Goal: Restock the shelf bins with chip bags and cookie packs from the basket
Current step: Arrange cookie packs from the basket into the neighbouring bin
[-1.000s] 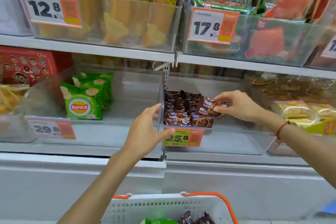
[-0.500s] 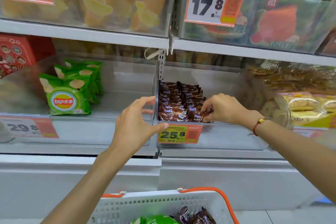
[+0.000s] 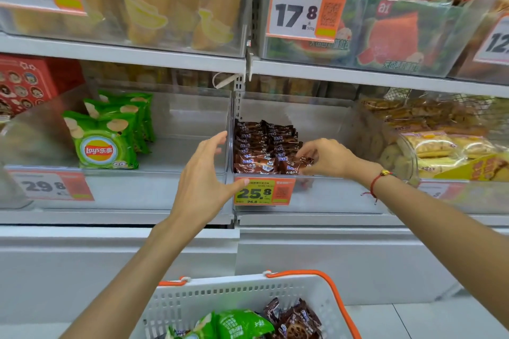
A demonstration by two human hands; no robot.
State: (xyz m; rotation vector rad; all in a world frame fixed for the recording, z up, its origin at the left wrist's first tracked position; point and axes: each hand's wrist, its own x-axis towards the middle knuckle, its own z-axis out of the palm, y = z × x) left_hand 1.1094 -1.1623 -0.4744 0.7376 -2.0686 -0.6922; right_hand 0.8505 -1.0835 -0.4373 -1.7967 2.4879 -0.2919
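Brown cookie packs (image 3: 264, 146) lie stacked in the left half of a clear bin (image 3: 330, 192) on the middle shelf. My right hand (image 3: 327, 158) pinches one cookie pack (image 3: 304, 161) at the front right of that stack. My left hand (image 3: 203, 176) is spread at the bin's front left corner, thumb on its price tag (image 3: 264, 191), fingers near the divider. Green chip bags (image 3: 107, 135) stand in the clear bin to the left. Below, a white basket (image 3: 220, 297) with orange handles holds green chip bags (image 3: 234, 323) and brown cookie packs (image 3: 294, 316).
The upper shelf carries clear bins of yellow banana snacks (image 3: 154, 8) and watermelon snacks (image 3: 385, 33). A bin of yellow pastry packs (image 3: 440, 143) sits to the right, a red box (image 3: 24, 82) at far left. White cabinet panels (image 3: 303, 256) run beneath the shelf.
My right hand brought a cookie pack down from above the stack to its front right edge. My left hand stayed at the bin's corner. The view dipped, then rose slightly.
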